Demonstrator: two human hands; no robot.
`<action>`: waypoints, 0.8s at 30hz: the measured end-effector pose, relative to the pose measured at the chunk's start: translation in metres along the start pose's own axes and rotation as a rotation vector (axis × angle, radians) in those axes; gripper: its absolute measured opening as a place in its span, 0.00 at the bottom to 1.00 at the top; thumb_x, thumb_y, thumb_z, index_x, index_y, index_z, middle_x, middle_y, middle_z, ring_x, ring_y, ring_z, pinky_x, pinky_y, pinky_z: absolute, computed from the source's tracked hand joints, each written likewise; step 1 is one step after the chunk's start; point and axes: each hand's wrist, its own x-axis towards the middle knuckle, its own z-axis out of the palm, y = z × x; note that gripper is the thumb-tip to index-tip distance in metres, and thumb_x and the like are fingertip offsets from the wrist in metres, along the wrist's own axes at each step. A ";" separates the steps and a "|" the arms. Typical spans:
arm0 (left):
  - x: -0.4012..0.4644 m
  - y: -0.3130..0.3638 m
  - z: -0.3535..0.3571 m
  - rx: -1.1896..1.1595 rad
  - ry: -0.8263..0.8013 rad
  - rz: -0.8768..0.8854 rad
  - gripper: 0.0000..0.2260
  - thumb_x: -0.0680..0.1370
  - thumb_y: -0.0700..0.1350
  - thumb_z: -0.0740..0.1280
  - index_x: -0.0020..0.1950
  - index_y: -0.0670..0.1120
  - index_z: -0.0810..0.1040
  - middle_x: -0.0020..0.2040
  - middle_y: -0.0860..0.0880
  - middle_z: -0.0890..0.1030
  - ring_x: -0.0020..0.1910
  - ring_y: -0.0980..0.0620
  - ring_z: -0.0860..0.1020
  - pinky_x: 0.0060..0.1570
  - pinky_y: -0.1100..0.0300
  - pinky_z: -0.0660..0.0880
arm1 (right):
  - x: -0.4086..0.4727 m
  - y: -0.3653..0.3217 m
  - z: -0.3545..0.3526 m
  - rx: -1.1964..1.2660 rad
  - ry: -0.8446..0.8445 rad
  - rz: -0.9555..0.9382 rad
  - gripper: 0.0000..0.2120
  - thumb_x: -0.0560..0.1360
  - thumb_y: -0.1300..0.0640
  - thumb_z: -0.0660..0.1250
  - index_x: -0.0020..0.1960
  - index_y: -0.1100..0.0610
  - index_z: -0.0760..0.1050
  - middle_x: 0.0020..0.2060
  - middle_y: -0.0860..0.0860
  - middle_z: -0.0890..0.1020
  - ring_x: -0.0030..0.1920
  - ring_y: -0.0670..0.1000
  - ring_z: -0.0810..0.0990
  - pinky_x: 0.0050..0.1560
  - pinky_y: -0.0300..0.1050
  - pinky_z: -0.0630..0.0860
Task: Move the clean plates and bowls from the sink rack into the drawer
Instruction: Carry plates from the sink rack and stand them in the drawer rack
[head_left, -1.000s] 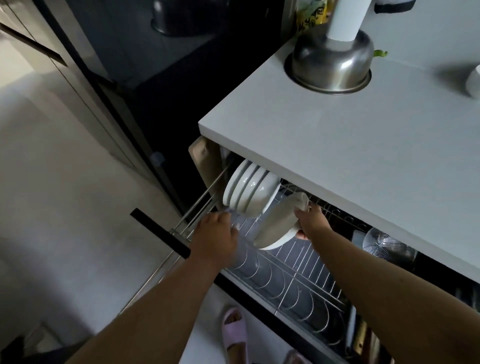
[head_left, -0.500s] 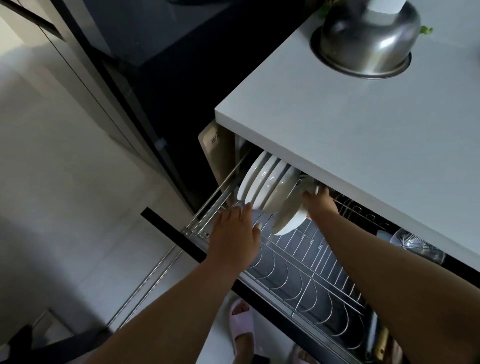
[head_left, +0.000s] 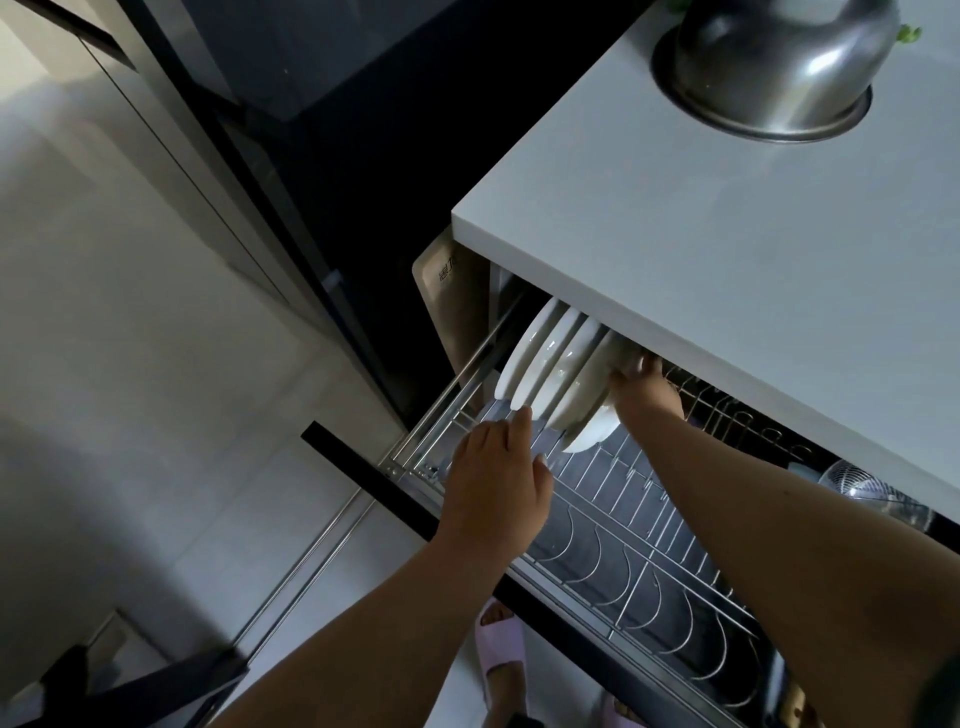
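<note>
Right hand (head_left: 644, 389) behind plates (head_left: 550, 374), grip hidden under countertop (head_left: 727, 249).

Dim kitchen: pale tiled floor (head_left: 130, 441), white countertop (head_left: 727, 249), dark glossy cabinet front (head_left: 291, 171) at left.
</note>
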 end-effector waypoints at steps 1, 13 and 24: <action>0.000 -0.001 0.000 -0.003 -0.002 0.003 0.24 0.76 0.51 0.55 0.68 0.41 0.69 0.52 0.44 0.80 0.52 0.47 0.78 0.55 0.53 0.76 | 0.000 -0.002 0.002 0.002 -0.004 -0.004 0.25 0.79 0.52 0.59 0.73 0.60 0.59 0.63 0.62 0.74 0.62 0.59 0.75 0.59 0.48 0.70; 0.000 -0.001 -0.003 -0.010 -0.025 0.002 0.24 0.75 0.49 0.62 0.68 0.40 0.69 0.50 0.44 0.81 0.49 0.47 0.79 0.50 0.54 0.78 | 0.014 -0.017 0.001 0.013 -0.086 0.042 0.24 0.81 0.53 0.58 0.73 0.63 0.62 0.69 0.61 0.70 0.68 0.59 0.70 0.64 0.48 0.66; -0.005 -0.001 -0.008 -0.083 -0.199 -0.069 0.25 0.80 0.50 0.58 0.76 0.47 0.59 0.62 0.47 0.78 0.59 0.52 0.76 0.59 0.59 0.72 | -0.052 0.010 -0.005 0.082 -0.261 0.066 0.15 0.80 0.46 0.56 0.53 0.57 0.72 0.46 0.55 0.73 0.45 0.51 0.70 0.47 0.41 0.65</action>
